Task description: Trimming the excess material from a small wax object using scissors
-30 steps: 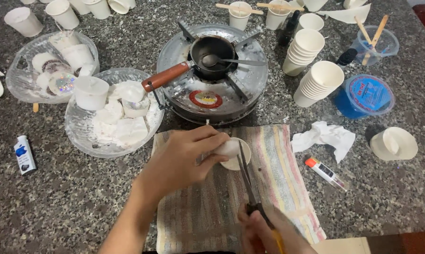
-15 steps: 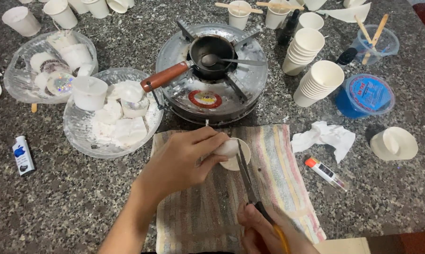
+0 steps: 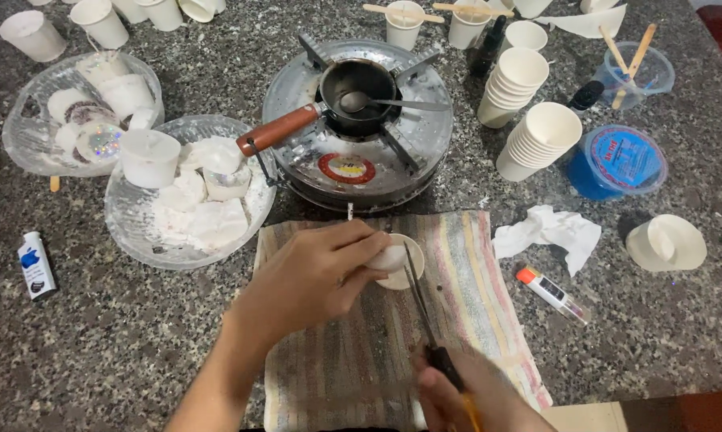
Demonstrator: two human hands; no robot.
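My left hand (image 3: 317, 276) grips a small white paper cup (image 3: 398, 261) lying on its side over a striped cloth (image 3: 353, 360). A thin wick sticks up just behind the hand. My right hand (image 3: 469, 396), at the bottom edge, holds black scissors (image 3: 421, 308) with orange handles. Their blades point up and reach the cup's rim. Whether the blades are cutting into the cup I cannot tell.
A small stove (image 3: 357, 128) carries a black pan (image 3: 353, 96) with a spoon and a red-brown handle. Two glass bowls (image 3: 189, 192) (image 3: 37, 116) of white wax pieces stand left. Cup stacks (image 3: 541, 136), a blue tub (image 3: 617, 160), crumpled tissue (image 3: 549, 232), a glue tube (image 3: 553, 294) and a lighter (image 3: 35, 264) lie around.
None of the things on the counter has moved. My left hand and the cup hold the same spot; my right hand with the scissors shifted only slightly.
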